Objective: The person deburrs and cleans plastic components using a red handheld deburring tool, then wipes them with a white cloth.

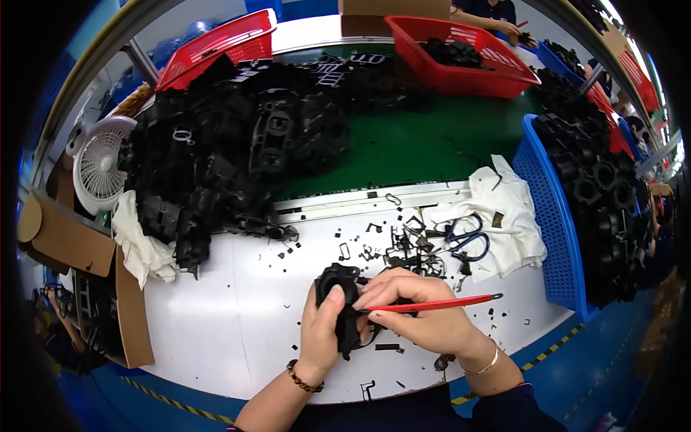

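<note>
The left hand (322, 333) grips a black moulded plastic part (341, 288); the right hand (414, 311) pinches a thin red-handled trimming tool (432, 305) (offcuts (403, 248) lie beyond, big untrimmed black pile (237, 144) remains).

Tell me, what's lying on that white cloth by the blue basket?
Blue-handled scissors lie on the white cloth, beside a small dark scrap. Whatever is under the cloth is covered.

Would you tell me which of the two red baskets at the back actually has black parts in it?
The right-hand red basket, sitting upright, holds black parts. The left red basket is tipped up behind the big pile, its inside showing bare.
</note>
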`<control>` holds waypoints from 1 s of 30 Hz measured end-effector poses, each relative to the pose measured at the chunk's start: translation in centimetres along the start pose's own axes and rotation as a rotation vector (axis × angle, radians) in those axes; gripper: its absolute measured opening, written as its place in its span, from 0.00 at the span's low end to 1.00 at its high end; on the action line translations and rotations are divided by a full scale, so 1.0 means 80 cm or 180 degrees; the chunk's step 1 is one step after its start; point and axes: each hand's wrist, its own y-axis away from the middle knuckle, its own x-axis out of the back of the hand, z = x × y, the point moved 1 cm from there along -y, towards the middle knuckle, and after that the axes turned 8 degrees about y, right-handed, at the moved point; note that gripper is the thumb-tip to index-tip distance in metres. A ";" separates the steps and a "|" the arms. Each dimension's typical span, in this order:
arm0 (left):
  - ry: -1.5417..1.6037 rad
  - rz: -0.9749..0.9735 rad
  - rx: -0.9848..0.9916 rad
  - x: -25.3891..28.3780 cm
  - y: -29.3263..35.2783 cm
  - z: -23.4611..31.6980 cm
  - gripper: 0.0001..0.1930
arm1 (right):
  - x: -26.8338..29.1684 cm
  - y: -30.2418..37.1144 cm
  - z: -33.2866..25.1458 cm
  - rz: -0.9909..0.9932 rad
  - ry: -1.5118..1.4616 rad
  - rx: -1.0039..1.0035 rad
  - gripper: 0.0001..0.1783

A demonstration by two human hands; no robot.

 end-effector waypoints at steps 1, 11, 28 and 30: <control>-0.0059 0.0022 -0.0030 0.004 0.000 0.000 0.20 | -0.001 -0.001 -0.002 -0.0042 0.0065 -0.0089 0.03; -0.0202 0.0007 -0.0277 0.012 0.006 0.004 0.18 | -0.002 -0.005 -0.005 -0.0269 0.0206 -0.0076 0.06; -0.0780 0.0141 -0.0754 0.012 0.004 -0.002 0.17 | -0.007 -0.006 -0.015 -0.0184 0.1036 0.0576 0.07; -0.0717 0.0173 -0.0704 0.015 0.003 -0.003 0.17 | -0.014 -0.004 -0.011 -0.0026 0.1282 0.0773 0.09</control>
